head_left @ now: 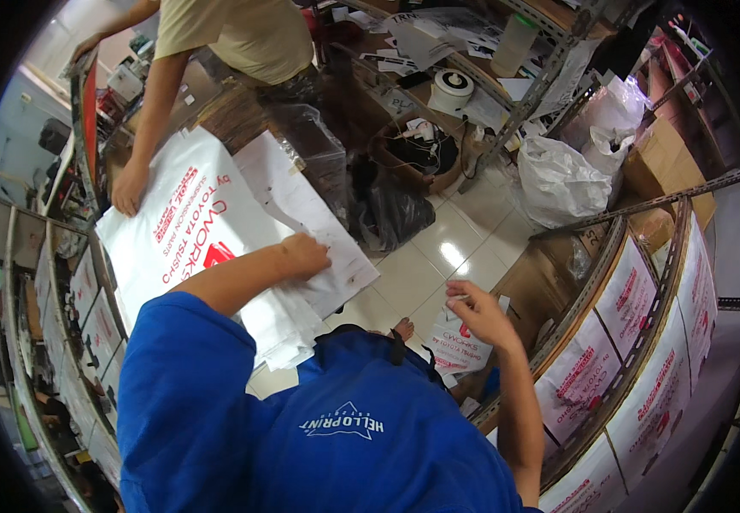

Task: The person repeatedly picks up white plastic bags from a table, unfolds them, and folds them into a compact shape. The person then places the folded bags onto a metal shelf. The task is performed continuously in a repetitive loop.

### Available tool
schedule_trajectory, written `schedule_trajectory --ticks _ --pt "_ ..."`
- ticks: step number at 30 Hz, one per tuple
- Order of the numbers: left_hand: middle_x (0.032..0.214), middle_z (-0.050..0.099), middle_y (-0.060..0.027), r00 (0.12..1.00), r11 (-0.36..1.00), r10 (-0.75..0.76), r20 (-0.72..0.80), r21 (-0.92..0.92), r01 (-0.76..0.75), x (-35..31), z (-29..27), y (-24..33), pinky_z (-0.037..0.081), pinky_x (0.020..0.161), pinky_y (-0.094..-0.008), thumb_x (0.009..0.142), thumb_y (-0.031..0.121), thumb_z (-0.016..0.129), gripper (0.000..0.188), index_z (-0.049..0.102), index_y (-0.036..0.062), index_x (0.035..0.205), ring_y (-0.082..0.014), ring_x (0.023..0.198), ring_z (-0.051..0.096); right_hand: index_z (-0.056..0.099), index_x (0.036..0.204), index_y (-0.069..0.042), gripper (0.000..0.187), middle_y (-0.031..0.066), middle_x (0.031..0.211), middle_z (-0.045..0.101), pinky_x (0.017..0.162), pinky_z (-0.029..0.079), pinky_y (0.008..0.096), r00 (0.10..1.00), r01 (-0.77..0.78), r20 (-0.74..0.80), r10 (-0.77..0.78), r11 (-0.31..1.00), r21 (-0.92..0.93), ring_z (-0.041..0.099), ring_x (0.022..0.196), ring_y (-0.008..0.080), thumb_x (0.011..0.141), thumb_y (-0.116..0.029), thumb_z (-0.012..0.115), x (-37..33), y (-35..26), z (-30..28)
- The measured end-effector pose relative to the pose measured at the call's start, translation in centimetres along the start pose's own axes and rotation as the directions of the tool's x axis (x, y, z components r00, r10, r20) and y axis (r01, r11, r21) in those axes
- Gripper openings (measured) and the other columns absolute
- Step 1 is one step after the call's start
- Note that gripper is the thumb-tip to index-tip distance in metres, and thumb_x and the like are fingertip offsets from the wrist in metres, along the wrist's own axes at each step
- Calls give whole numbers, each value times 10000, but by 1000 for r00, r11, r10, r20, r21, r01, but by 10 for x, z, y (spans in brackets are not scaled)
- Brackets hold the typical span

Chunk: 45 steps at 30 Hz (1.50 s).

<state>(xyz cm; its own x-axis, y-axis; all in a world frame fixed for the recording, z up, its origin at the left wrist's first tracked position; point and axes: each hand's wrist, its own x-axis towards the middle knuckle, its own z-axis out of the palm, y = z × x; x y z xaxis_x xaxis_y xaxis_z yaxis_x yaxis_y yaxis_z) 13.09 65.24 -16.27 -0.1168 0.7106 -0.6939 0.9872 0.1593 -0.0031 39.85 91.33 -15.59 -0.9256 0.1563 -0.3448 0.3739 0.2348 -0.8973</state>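
A stack of white plastic bags (250, 179) with red print lies on the left, its near end hanging in folds. Beneath it, a pale flat board (336, 244) sticks out to the right. My left hand (306, 256) is closed at the right edge of the bags, over the board; anything between its fingers is hidden. To the right, above the floor, my right hand (483, 315) is raised with fingers apart and nothing in it. A co-worker's hand (131, 186) presses on the far left part of the top bag.
Curved racks (609, 291) carrying white printed sheets stand at my right, with more racks (49, 282) at my left. Beyond the tiled floor (451, 248) are a black plastic bag (396, 214), a round bin (425, 141) with cables and full white bags (562, 175). Another printed bag (455, 346) lies low by my right hand.
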Motion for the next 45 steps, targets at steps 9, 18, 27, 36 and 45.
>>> schedule_trajectory --ticks 9,18,27,36,45 --pt "699 624 -138 796 828 -29 -604 -461 -320 32 -228 -20 483 619 -339 789 163 585 202 608 -9 891 -198 618 587 540 1106 -67 397 150 1450 308 1060 317 440 974 114 82 -213 765 634 337 1328 295 838 -327 677 22 -9 8" --pt "761 611 -8 596 567 100 -797 -446 -693 40 -392 37 451 615 -243 837 183 572 253 618 -10 994 -82 656 552 502 1051 -88 363 195 1468 293 1120 157 448 820 569 -351 -453 713 410 239 1386 301 853 -357 645 51 -54 -103" --pt "896 614 6 400 444 172 -900 -292 -847 49 -491 66 444 706 -255 824 207 586 305 612 9 1054 -88 770 553 432 1115 -138 566 182 1292 496 1081 190 513 834 420 -516 194 384 822 340 1305 320 888 -656 406 38 55 -170" --pt "866 589 -55 235 -16 285 -929 -250 -968 97 -538 58 437 690 -260 820 195 576 234 582 -8 936 -125 769 555 486 1154 -110 598 143 1293 508 1119 107 480 350 688 -908 229 596 415 403 1270 264 924 -638 325 -25 84 -305" --pt "872 584 -61 237 -96 311 -920 -279 -955 158 -579 66 442 708 -259 853 217 573 245 573 8 980 -124 774 557 315 1391 -107 707 163 1230 557 991 382 398 816 535 -554 -165 581 614 521 1155 239 899 -601 429 14 49 -329"
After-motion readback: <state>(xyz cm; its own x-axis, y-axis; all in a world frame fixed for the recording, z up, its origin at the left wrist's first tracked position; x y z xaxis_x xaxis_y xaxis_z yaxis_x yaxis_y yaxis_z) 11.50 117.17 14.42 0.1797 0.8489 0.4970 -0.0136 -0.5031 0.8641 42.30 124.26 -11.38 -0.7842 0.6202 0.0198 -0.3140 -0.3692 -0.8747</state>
